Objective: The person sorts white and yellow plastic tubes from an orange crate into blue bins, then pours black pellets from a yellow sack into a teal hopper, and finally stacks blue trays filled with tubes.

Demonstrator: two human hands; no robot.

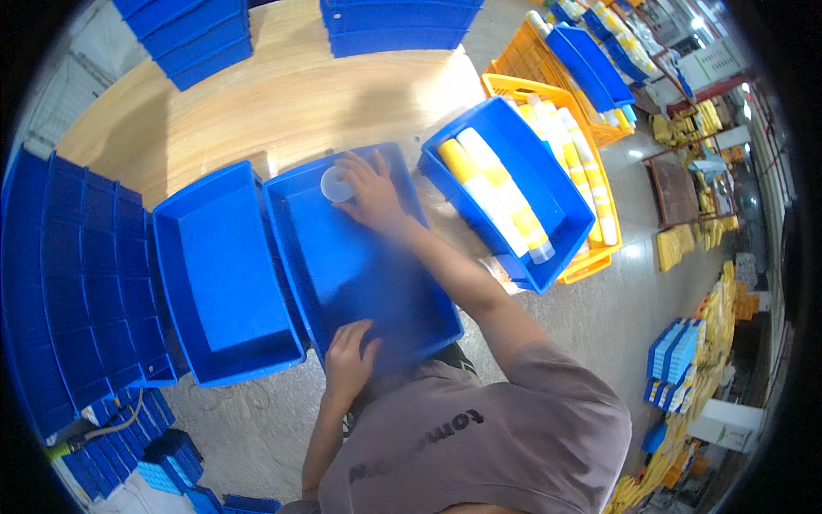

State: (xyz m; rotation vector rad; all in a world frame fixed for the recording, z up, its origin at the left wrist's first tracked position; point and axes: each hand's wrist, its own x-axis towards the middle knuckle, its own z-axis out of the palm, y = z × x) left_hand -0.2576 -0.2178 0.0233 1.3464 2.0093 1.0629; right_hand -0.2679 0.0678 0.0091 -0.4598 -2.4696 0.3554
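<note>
A blue plastic bin (330, 278) lies in front of me at the table's near edge. Inside its far end, my right hand (372, 193) has its thumb and fingers around a round translucent plastic cup (335, 183). The cup's round end faces up, and its lower part is hidden. My left hand (349, 355) rests at the bin's near-left corner, fingers extended and thumb apart, with nothing visible in it. Some of the bin's near end is hazy in the picture.
A second blue bin (227, 265) stands to the left, beside tall stacked blue bins (77, 257). At right, a tilted blue bin (556, 206) holds yellow-and-white cup stacks (497, 188) and rests on a yellow crate (610, 231). More stacked bins (398, 30) stand on the wooden table (257, 103).
</note>
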